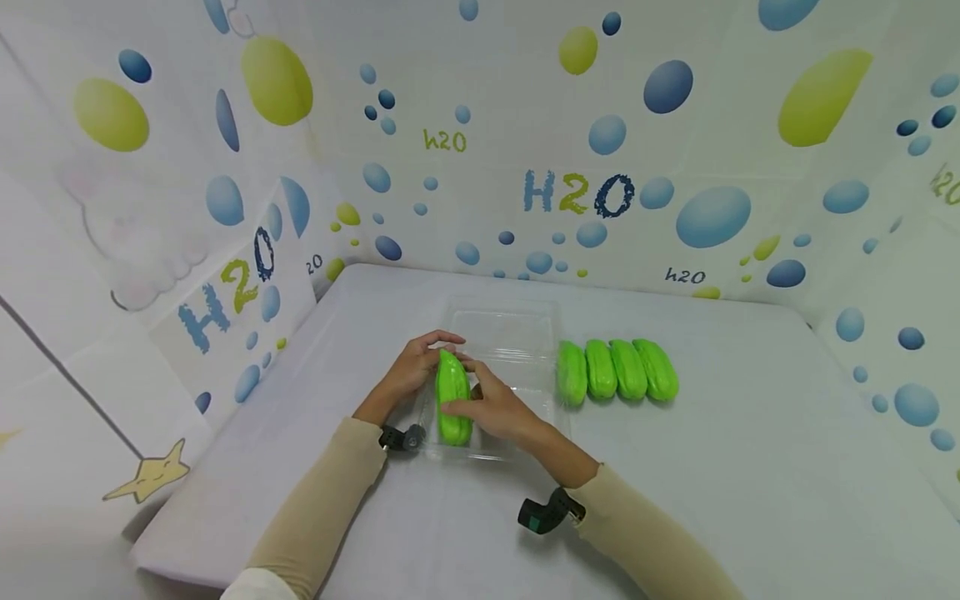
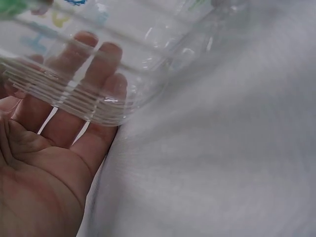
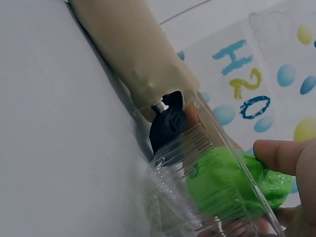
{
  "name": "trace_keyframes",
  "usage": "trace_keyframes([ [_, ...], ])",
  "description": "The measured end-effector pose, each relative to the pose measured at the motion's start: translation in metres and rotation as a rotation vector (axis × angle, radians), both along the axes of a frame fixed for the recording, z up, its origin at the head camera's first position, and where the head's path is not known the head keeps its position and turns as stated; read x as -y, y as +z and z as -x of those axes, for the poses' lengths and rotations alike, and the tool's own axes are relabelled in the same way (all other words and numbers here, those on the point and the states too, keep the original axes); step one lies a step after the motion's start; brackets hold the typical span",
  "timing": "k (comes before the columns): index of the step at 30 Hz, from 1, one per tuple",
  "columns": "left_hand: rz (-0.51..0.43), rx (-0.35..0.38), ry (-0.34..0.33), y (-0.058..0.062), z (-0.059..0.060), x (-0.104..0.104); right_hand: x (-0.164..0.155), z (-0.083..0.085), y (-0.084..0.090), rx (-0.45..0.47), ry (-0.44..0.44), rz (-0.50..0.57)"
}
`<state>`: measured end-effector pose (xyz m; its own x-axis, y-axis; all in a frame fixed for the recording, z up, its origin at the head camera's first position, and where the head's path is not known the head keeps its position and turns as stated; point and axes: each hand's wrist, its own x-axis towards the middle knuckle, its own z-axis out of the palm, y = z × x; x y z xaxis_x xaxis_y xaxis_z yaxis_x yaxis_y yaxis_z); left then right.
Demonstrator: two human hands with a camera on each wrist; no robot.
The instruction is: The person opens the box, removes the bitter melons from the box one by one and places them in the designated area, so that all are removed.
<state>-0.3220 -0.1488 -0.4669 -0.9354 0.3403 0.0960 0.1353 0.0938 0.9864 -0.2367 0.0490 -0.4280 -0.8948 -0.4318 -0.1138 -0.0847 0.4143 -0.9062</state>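
A clear plastic clamshell box (image 1: 525, 400) lies on the table with its lid (image 1: 502, 329) folded back, away from me. In its left side is a bright green, glossy, elongated vegetable-like piece (image 1: 452, 400). My right hand (image 1: 498, 408) grips this piece between thumb and fingers; the right wrist view shows the green piece (image 3: 217, 182) partly through the clear wall. At the box's left side, my left hand (image 1: 416, 364) touches it with fairly straight fingers. In the left wrist view, its fingers (image 2: 101, 64) show through the ribbed clear plastic (image 2: 111, 116).
Several similar green pieces (image 1: 615, 369) lie side by side just right of the box. A white cloth covers the table (image 1: 750, 467). Printed fabric walls (image 1: 495, 108) with blue and green dots stand behind and at both sides. Each wrist carries a small black camera (image 1: 551, 510).
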Motion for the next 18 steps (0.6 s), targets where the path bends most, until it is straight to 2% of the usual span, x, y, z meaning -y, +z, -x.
trace_keyframes([
  [3,-0.015,0.001,-0.009,-0.001,0.0,0.0,-0.001,0.0,-0.001,-0.011,0.01,0.01],
  [8,-0.015,-0.006,-0.016,0.003,-0.001,0.0,-0.002,-0.002,0.005,-0.051,0.014,-0.019],
  [15,0.06,-0.018,0.033,0.003,-0.001,0.002,-0.008,-0.01,0.008,-0.131,-0.003,-0.024],
  [18,0.061,-0.002,0.028,0.002,-0.001,0.002,-0.013,-0.014,0.007,-0.153,-0.015,0.005],
])
